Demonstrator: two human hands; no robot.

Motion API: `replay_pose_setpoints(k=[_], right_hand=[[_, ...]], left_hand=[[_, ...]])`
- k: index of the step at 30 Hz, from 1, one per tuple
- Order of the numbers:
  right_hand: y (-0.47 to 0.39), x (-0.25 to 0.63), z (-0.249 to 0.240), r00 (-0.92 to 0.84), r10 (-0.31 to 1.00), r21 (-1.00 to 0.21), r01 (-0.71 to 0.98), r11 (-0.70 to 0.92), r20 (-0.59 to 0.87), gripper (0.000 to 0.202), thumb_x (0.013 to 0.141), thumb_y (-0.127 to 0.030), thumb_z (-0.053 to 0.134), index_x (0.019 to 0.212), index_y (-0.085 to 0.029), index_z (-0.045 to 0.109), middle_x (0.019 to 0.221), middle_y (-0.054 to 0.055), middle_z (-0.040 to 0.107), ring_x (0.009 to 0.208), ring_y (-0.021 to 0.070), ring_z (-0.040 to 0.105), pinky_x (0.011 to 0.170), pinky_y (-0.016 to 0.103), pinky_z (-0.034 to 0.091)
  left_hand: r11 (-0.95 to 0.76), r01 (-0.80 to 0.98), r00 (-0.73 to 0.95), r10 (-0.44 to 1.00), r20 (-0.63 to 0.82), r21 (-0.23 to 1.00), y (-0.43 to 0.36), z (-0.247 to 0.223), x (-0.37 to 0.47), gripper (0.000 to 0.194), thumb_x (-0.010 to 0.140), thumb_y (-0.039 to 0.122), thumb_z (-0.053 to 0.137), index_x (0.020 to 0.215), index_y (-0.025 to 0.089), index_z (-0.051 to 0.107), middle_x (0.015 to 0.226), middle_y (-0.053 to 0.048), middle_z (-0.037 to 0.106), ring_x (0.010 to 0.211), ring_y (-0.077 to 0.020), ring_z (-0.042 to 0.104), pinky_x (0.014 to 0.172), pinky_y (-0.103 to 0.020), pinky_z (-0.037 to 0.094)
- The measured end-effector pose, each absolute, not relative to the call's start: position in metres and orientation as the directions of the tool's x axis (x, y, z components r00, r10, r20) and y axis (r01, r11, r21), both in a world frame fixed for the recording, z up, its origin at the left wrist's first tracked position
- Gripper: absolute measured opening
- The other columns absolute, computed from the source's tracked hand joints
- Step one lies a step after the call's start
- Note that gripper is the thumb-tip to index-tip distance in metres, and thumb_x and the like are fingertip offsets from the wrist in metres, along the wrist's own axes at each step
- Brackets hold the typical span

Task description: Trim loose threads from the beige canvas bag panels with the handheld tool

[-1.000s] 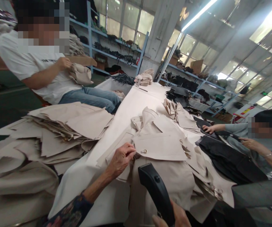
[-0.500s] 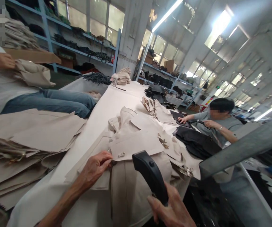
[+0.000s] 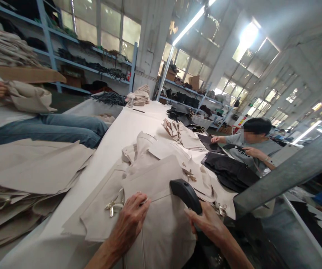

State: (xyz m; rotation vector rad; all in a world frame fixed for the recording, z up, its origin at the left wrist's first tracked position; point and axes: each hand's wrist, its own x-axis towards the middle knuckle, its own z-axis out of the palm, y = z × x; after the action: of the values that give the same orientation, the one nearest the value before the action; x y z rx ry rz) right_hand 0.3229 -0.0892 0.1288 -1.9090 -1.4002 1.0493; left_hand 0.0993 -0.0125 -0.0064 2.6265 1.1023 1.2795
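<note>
My right hand (image 3: 210,222) is closed around the handle of a black curved handheld tool (image 3: 186,192). Its head is over the right side of a beige leather-like piece (image 3: 165,228) in front of me. On the left part of that piece lies my left hand (image 3: 131,216), fingers bent and laid over a seam, the thumb hidden. Just left of this hand are metal clasps (image 3: 114,205) on a short strap. More beige pieces (image 3: 155,175) overlap beyond both hands, and gold-coloured hardware (image 3: 190,175) shows among them.
A stack of beige pieces (image 3: 34,160) is at the left. A person in jeans (image 3: 62,127) sits there holding beige material. Across the white table (image 3: 118,132), a co-worker (image 3: 257,145) handles black pieces (image 3: 226,168). A metal post (image 3: 290,172) slants in from the right.
My left hand has moved right, from pinching a panel's edge to lying over the seam. The black tool has moved slightly right and is tilted flatter. The clasps now show at left.
</note>
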Motion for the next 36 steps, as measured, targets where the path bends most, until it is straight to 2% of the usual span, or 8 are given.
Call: replay_pose_setpoints(k=[3, 7, 12, 20, 28, 33, 36], right_hand=[[-0.075, 0.326, 0.131, 0.18, 0.949, -0.793, 0.522, -0.315, -0.258, 0.03, 0.081, -0.043, 0.055, 0.068, -0.016, 0.052, 0.048, -0.003, 0.054, 0.042, 0.0112, 0.053, 0.04, 0.021, 0.045], [-0.06, 0.327, 0.143, 0.254, 0.952, -0.804, 0.522, -0.285, -0.172, 0.032, 0.082, -0.047, 0.052, 0.073, -0.017, 0.052, 0.053, -0.002, 0.055, 0.045, 0.0109, 0.055, 0.042, 0.02, 0.046], [-0.049, 0.312, 0.154, 0.253, 0.959, -0.813, 0.526, -0.25, -0.131, 0.033, 0.078, -0.049, 0.057, 0.075, -0.016, 0.052, 0.053, -0.003, 0.055, 0.043, 0.011, 0.056, 0.039, 0.019, 0.047], [-0.038, 0.317, 0.175, 0.312, 0.95, -0.808, 0.553, -0.202, -0.024, 0.033, 0.081, -0.048, 0.054, 0.071, -0.017, 0.051, 0.051, -0.003, 0.054, 0.043, 0.0096, 0.053, 0.04, 0.019, 0.046], [-0.034, 0.295, 0.158, 0.154, 0.977, -0.806, 0.553, -0.209, -0.148, 0.029, 0.079, -0.045, 0.057, 0.078, -0.017, 0.051, 0.055, -0.004, 0.056, 0.046, 0.0108, 0.057, 0.041, 0.02, 0.048], [-0.008, 0.284, 0.145, 0.155, 0.972, -0.788, 0.57, -0.234, -0.176, 0.026, 0.077, -0.041, 0.057, 0.069, -0.017, 0.052, 0.05, -0.004, 0.053, 0.039, 0.0101, 0.053, 0.035, 0.02, 0.044], [0.007, 0.287, 0.154, 0.198, 0.972, -0.783, 0.581, -0.22, -0.126, 0.025, 0.079, -0.04, 0.059, 0.071, -0.016, 0.054, 0.053, -0.004, 0.055, 0.043, 0.009, 0.054, 0.037, 0.019, 0.044]], left_hand=[[-0.752, 0.587, 0.411, 0.595, 0.691, 0.299, -0.013, -0.01, 0.096, 0.038, 0.083, 0.002, 0.044, 0.114, 0.019, 0.058, 0.109, -0.008, 0.056, 0.111, -0.0245, 0.048, 0.093, -0.043, 0.048], [-0.757, 0.587, 0.416, 0.587, 0.694, 0.288, -0.014, -0.011, 0.096, 0.038, 0.083, 0.001, 0.044, 0.114, 0.018, 0.058, 0.109, -0.008, 0.055, 0.112, -0.0246, 0.048, 0.094, -0.043, 0.049], [-0.751, 0.606, 0.391, 0.568, 0.724, 0.262, -0.012, -0.022, 0.098, 0.04, 0.082, 0.001, 0.042, 0.114, 0.018, 0.058, 0.112, -0.009, 0.054, 0.114, -0.0257, 0.047, 0.093, -0.042, 0.049], [-0.762, 0.616, 0.341, 0.486, 0.805, 0.2, -0.009, -0.023, 0.1, 0.04, 0.079, -0.003, 0.038, 0.107, 0.016, 0.06, 0.107, -0.01, 0.056, 0.108, -0.0243, 0.051, 0.088, -0.038, 0.051], [-0.767, 0.616, 0.348, 0.47, 0.811, 0.18, -0.007, -0.024, 0.097, 0.038, 0.08, 0.0, 0.039, 0.107, 0.017, 0.061, 0.107, -0.01, 0.057, 0.11, -0.0225, 0.051, 0.089, -0.036, 0.051], [-0.773, 0.607, 0.348, 0.469, 0.812, 0.186, -0.005, -0.031, 0.096, 0.038, 0.08, 0.001, 0.041, 0.107, 0.018, 0.061, 0.109, -0.01, 0.058, 0.111, -0.0233, 0.052, 0.089, -0.036, 0.051], [-0.762, 0.615, 0.34, 0.488, 0.804, 0.202, -0.006, -0.031, 0.096, 0.041, 0.079, -0.001, 0.04, 0.108, 0.019, 0.06, 0.109, -0.009, 0.059, 0.111, -0.0233, 0.052, 0.09, -0.037, 0.051]])
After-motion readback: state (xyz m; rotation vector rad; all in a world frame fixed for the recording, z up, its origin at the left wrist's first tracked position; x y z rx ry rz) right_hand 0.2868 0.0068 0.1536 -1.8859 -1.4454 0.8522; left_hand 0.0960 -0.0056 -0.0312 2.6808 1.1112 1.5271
